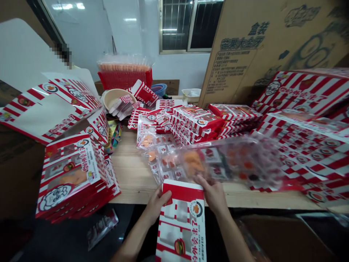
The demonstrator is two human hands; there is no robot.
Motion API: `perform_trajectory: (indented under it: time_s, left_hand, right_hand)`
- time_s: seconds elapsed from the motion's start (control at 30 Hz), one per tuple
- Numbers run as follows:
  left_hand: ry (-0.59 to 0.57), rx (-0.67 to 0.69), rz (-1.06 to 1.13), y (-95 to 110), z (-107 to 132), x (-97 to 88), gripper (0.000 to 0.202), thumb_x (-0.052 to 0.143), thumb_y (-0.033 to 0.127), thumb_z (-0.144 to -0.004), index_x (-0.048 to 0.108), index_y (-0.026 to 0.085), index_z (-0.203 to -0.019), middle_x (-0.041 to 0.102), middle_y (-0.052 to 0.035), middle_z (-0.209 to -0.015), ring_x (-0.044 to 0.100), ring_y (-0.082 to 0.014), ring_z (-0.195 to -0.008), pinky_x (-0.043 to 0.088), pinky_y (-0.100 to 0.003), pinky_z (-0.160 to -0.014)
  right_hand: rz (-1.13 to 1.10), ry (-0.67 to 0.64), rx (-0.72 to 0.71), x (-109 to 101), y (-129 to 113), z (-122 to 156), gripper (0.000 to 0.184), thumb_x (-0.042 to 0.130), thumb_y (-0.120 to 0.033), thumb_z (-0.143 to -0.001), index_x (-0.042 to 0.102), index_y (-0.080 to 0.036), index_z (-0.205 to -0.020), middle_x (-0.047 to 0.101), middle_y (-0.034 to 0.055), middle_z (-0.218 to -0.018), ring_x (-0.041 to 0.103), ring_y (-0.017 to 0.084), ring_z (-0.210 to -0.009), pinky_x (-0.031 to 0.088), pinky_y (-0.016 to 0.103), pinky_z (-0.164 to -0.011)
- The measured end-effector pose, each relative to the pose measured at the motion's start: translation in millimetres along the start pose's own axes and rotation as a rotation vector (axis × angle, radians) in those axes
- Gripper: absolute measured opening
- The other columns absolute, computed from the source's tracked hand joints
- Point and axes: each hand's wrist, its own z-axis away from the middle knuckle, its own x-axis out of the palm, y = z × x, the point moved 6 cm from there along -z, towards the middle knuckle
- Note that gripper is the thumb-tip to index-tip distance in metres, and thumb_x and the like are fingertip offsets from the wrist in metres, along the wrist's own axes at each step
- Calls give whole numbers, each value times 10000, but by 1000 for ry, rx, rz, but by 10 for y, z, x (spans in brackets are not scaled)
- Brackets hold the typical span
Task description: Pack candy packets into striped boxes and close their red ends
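Note:
A red-and-white striped window box stands in front of me, at the near edge of the table. My left hand grips its upper left corner, thumb on the front. My right hand is at the upper right corner, fingers bent against the edge; the thumb is not clearly visible. Just beyond it lies a clear plastic tray with toy food pieces and small printed packets, its right part blurred. Whether my right fingertips also touch the tray is hard to tell. Another clear pack lies at the tray's left end.
Stacked striped boxes stand on the left, at mid-table and on the right. A beige bowl holds small striped packs. Behind are a red basket and a large cardboard sheet. A packet lies below the table.

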Motion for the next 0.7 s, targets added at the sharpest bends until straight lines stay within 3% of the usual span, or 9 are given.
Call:
perform_trajectory:
  time_s: [0.13, 0.33, 0.47, 0.57, 0.7]
  left_hand:
    - [45, 55, 48, -60, 16, 121, 476, 741, 449, -652, 515, 184, -977, 705, -25, -782, 677, -188, -701, 510, -300, -695]
    - [94, 131, 11, -20, 29, 90, 499, 726, 453, -663, 450, 240, -1019, 677, 22, -829, 646, -143, -708, 490, -261, -687]
    - [67, 173, -109, 66, -12, 63, 374, 697, 491, -676, 533, 198, -841, 619, 47, -703, 572, -108, -622, 438, -217, -620]
    - [-18, 183, -231, 188, -50, 106, 343, 701, 485, -672, 581, 163, -681, 555, 49, -612, 505, -97, -590, 392, -203, -583]
    - [-219, 111, -376, 282, -89, 291, 349, 735, 456, -640, 628, 129, -582, 579, 10, -615, 506, -120, -611, 390, -222, -584]
  right_hand:
    - [-15, -156, 180, 53, 40, 133, 393, 787, -455, -570, 679, -163, -809, 730, 87, -734, 681, 274, -667, 532, 385, -615]
    - [16, -297, 289, -212, -77, 206, 335, 823, -380, -535, 678, -173, -756, 733, 62, -768, 679, 237, -736, 518, 346, -726]
    - [84, -417, 298, -306, -84, 290, 362, 760, -450, -636, 665, -188, -867, 725, 75, -898, 669, 255, -850, 499, 383, -807]
    - [116, -319, 181, -358, -150, 226, 408, 697, -511, -698, 639, -210, -968, 709, 76, -968, 655, 244, -892, 496, 369, -819]
    - [-16, 59, -39, -474, -388, -47, 731, 735, -552, -614, 494, -247, -1233, 700, 32, -905, 647, 199, -810, 514, 300, -735]
